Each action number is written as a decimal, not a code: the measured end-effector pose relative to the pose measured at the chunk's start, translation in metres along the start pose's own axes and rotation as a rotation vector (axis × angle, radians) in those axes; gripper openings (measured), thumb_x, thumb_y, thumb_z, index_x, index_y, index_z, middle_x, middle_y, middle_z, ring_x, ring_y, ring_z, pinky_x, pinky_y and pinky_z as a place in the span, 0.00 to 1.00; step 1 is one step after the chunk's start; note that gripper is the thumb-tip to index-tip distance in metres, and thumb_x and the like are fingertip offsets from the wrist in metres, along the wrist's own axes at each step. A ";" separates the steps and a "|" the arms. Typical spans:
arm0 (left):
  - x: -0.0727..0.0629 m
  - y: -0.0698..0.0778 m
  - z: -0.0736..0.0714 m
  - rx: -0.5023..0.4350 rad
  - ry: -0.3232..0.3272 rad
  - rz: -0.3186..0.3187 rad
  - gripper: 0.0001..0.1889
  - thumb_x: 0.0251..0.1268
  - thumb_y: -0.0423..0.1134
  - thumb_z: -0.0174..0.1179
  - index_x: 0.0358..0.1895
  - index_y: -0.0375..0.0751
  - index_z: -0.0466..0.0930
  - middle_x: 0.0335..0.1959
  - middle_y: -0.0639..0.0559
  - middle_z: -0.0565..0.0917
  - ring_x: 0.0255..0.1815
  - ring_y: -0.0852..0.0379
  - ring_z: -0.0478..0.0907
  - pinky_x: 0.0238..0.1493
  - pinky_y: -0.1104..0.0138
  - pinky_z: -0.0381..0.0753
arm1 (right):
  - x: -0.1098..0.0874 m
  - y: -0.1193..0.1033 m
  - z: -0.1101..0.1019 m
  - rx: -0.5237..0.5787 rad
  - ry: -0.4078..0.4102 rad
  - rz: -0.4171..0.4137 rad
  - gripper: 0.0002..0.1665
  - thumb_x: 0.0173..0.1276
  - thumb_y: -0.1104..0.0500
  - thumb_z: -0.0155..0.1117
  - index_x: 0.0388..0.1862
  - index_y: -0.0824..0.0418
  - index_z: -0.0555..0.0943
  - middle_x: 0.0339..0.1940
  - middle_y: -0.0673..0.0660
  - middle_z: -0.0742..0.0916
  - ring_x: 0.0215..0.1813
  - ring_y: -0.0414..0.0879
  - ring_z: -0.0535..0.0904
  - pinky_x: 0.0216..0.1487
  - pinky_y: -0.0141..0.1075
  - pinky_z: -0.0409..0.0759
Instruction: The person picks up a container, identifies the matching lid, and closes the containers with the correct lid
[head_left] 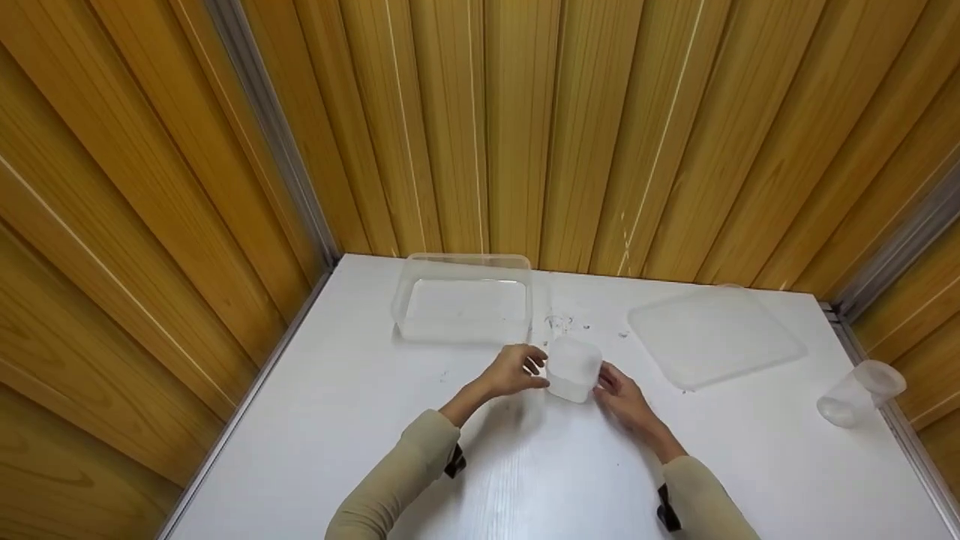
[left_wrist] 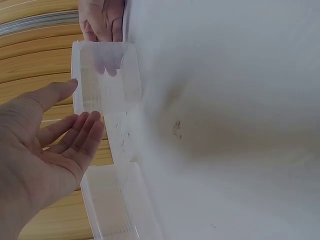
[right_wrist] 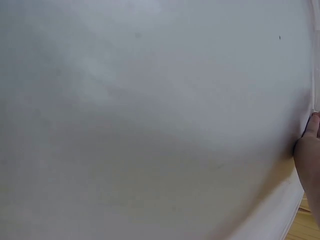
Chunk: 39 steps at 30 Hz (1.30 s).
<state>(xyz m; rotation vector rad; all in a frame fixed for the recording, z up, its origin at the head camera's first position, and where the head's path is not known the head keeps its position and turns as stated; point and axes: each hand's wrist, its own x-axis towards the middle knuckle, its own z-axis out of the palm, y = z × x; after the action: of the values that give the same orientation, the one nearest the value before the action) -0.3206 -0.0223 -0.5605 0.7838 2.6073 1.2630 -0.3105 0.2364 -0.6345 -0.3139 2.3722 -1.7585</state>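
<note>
A small square translucent plastic container (head_left: 574,367) stands on the white table between the two hands. At its left side my left hand (head_left: 516,370) has its thumb and fingers apart and loosely bent. In the left wrist view, the thumb of that hand (left_wrist: 50,135) overlaps the container's rim (left_wrist: 76,75); whether it touches is unclear. On the opposite side, the fingers of my right hand (head_left: 624,397) rest against the container wall, and their tips show through the plastic in the left wrist view. Only part of the right hand (right_wrist: 311,145) shows in the right wrist view.
A large rectangular clear container (head_left: 401,311) stands at the back left. A flat translucent lid (head_left: 716,337) lies toward the back right. Near the right edge, a clear cylindrical container (head_left: 859,394) appears tilted or on its side. Wood-patterned walls (head_left: 517,135) border the table.
</note>
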 end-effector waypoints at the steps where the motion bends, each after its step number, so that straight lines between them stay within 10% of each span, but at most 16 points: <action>1: 0.001 0.001 0.000 0.017 -0.004 0.004 0.24 0.59 0.30 0.73 0.56 0.24 0.80 0.51 0.34 0.84 0.51 0.39 0.86 0.50 0.65 0.87 | 0.000 -0.001 0.000 -0.009 -0.002 0.001 0.39 0.70 0.75 0.55 0.79 0.73 0.58 0.79 0.74 0.65 0.81 0.69 0.59 0.81 0.53 0.59; 10: 0.017 0.008 0.001 0.164 -0.100 0.033 0.49 0.53 0.41 0.79 0.77 0.32 0.61 0.78 0.39 0.66 0.80 0.42 0.62 0.80 0.53 0.62 | -0.003 -0.008 0.001 -0.131 -0.045 -0.033 0.52 0.61 0.69 0.71 0.80 0.73 0.54 0.78 0.74 0.66 0.80 0.70 0.60 0.81 0.58 0.56; 20: 0.031 0.004 -0.001 0.164 -0.134 0.015 0.44 0.54 0.40 0.79 0.73 0.31 0.68 0.73 0.40 0.74 0.76 0.44 0.69 0.78 0.57 0.67 | -0.001 -0.003 0.003 -0.177 -0.010 -0.034 0.58 0.59 0.55 0.80 0.81 0.66 0.58 0.77 0.68 0.72 0.79 0.64 0.66 0.79 0.60 0.62; 31: 0.036 0.025 -0.006 0.373 -0.243 -0.074 0.48 0.55 0.47 0.78 0.76 0.33 0.65 0.71 0.40 0.73 0.71 0.45 0.73 0.73 0.60 0.73 | -0.003 -0.002 0.005 -0.210 -0.033 -0.002 0.60 0.60 0.50 0.79 0.82 0.67 0.55 0.77 0.67 0.72 0.79 0.65 0.64 0.79 0.60 0.60; 39: 0.023 0.022 0.004 0.421 -0.125 -0.101 0.51 0.55 0.56 0.76 0.75 0.31 0.64 0.63 0.40 0.71 0.64 0.47 0.72 0.66 0.61 0.77 | 0.000 -0.005 0.003 -0.126 -0.021 -0.008 0.55 0.64 0.58 0.76 0.82 0.66 0.55 0.80 0.71 0.65 0.80 0.68 0.61 0.80 0.56 0.60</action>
<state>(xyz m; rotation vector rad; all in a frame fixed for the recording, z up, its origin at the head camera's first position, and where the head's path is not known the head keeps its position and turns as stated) -0.3305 0.0034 -0.5439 0.7472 2.8002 0.6210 -0.3090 0.2320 -0.6305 -0.3572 2.4760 -1.6040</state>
